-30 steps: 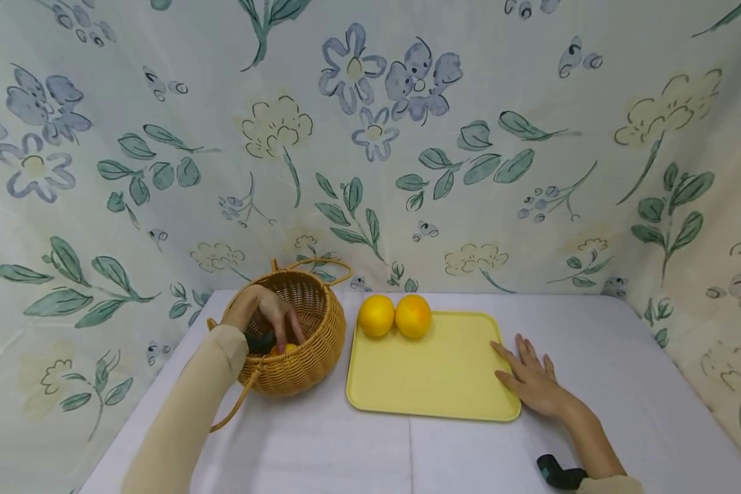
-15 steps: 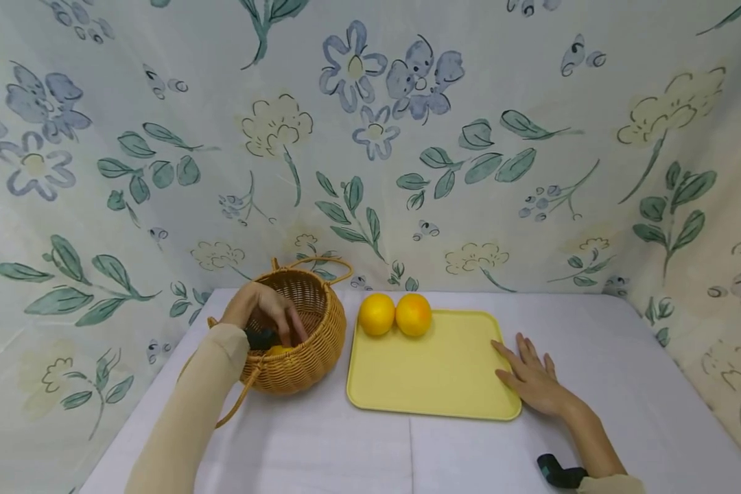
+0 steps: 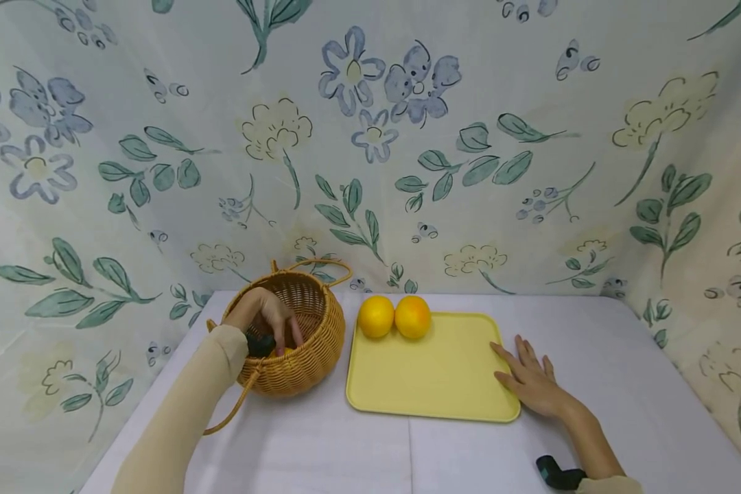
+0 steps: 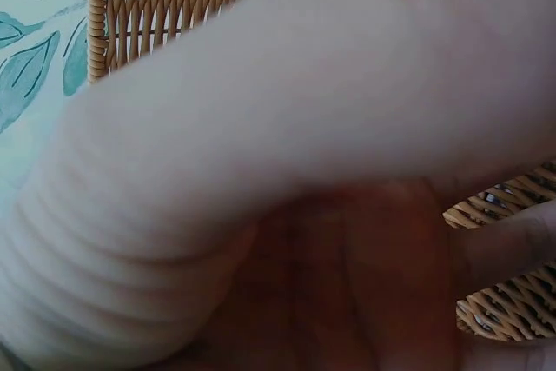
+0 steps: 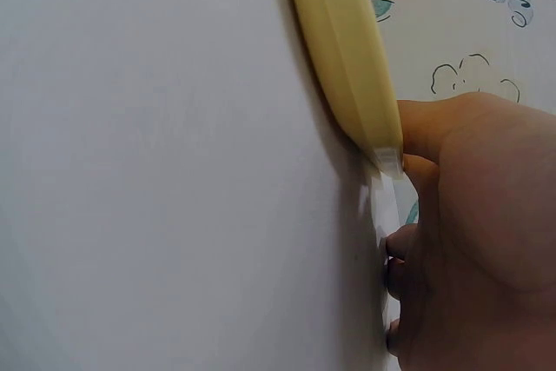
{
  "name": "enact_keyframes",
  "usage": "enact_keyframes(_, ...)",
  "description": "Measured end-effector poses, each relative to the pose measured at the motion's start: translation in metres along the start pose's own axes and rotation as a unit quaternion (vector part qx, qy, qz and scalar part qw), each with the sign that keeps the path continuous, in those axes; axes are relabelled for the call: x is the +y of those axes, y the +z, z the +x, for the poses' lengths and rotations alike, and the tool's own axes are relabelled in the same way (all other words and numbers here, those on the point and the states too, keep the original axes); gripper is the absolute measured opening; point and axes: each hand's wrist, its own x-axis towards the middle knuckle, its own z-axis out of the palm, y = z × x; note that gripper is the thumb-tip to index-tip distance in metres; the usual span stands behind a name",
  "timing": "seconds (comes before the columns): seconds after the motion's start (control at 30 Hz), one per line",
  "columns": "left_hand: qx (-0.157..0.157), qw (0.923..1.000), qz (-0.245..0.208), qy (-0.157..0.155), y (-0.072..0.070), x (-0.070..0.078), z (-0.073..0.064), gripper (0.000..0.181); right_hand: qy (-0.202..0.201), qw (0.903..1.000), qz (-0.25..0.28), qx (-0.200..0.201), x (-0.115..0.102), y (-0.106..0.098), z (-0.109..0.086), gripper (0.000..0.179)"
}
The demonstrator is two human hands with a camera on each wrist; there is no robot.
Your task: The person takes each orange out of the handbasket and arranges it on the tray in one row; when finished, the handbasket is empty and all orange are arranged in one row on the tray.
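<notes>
My left hand (image 3: 276, 321) reaches down into a round wicker basket (image 3: 311, 363) that leans with its mouth toward me. Under its fingers a bit of an orange (image 3: 288, 351) shows above the basket's near rim; the fingertips are hidden, so the hold on it is unclear. In the left wrist view the blurred left hand (image 4: 287, 145) fills most of the picture, with wicker behind. My right hand (image 3: 534, 387) lies spread at the right edge of a yellow tray (image 3: 438, 370), thumb and forefinger touching its rim. Two oranges (image 3: 377, 317) sit side by side at the tray's far left corner.
A white cloth (image 3: 321, 446) covers the table, and floral fabric (image 3: 370, 206) hangs behind and at both sides. One looped basket handle (image 3: 339, 271) sticks up at the back; another handle (image 3: 234, 412) hangs toward the front.
The left hand stays in the basket, its fingers shifting only slightly over the orange. The basket's front handle swings a little. The right hand, tray and two oranges stay put.
</notes>
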Motion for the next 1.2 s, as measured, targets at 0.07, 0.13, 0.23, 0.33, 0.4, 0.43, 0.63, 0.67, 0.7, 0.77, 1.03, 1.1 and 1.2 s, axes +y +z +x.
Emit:
enact_keyframes(0.07, -0.002, 1.0, 0.0, -0.002, 0.0, 0.0, 0.0, 0.048, 0.0, 1.0, -0.001, 0.001, 0.0, 0.0, 0.0, 0.065)
enact_keyframes(0.13, 0.004, 1.0, 0.003, -0.006, 0.0, -0.001, 0.0, 0.048, 0.001, 1.0, -0.003, 0.001, 0.0, 0.0, 0.0, 0.065)
enact_keyframes(0.23, 0.03, 0.9992, 0.024, -0.012, -0.002, -0.003, -0.002, 0.05, 0.001, 1.0, -0.002, 0.001, 0.0, 0.0, 0.0, 0.065)
enact_keyframes(0.33, 0.068, 0.9965, 0.042, 0.026, -0.003, -0.006, -0.007, 0.052, 0.0, 1.0, 0.001, 0.0, -0.001, 0.0, 0.0, 0.065)
enact_keyframes(0.4, 0.108, 0.9905, 0.051, 0.068, -0.004, -0.009, -0.013, 0.052, -0.001, 1.0, 0.003, -0.002, -0.001, 0.0, -0.001, 0.066)
enact_keyframes(0.43, 0.126, 0.9862, 0.051, 0.095, -0.004, -0.011, -0.015, 0.051, 0.001, 1.0, 0.002, -0.002, -0.001, -0.001, -0.001, 0.066)
enact_keyframes(0.63, 0.242, 0.9573, 0.038, 0.153, -0.006, -0.021, -0.021, 0.051, 0.005, 1.0, -0.004, -0.003, 0.0, -0.001, 0.0, 0.066)
enact_keyframes(0.67, 0.251, 0.955, 0.036, 0.154, -0.006, -0.022, -0.021, 0.051, 0.004, 1.0, -0.003, -0.002, -0.001, -0.001, 0.0, 0.066)
enact_keyframes(0.7, 0.258, 0.9532, 0.032, 0.155, -0.006, -0.022, -0.021, 0.051, 0.005, 1.0, -0.003, -0.003, -0.001, -0.001, 0.0, 0.066)
enact_keyframes(0.77, 0.264, 0.9509, 0.03, 0.158, -0.006, -0.023, -0.02, 0.052, 0.005, 1.0, -0.001, -0.004, -0.002, -0.002, 0.001, 0.066)
enact_keyframes(1.03, 0.228, 0.9609, 0.003, 0.157, -0.005, -0.021, -0.019, 0.056, 0.005, 1.0, 0.004, -0.007, -0.003, -0.002, 0.0, 0.066)
enact_keyframes(1.1, 0.213, 0.9643, 0.002, 0.157, -0.006, -0.021, -0.018, 0.057, 0.005, 1.0, 0.004, -0.007, -0.003, -0.002, 0.0, 0.066)
enact_keyframes(1.2, 0.212, 0.9649, 0.008, 0.155, -0.006, -0.021, -0.018, 0.055, 0.002, 1.0, 0.007, -0.005, -0.003, -0.003, 0.0, 0.066)
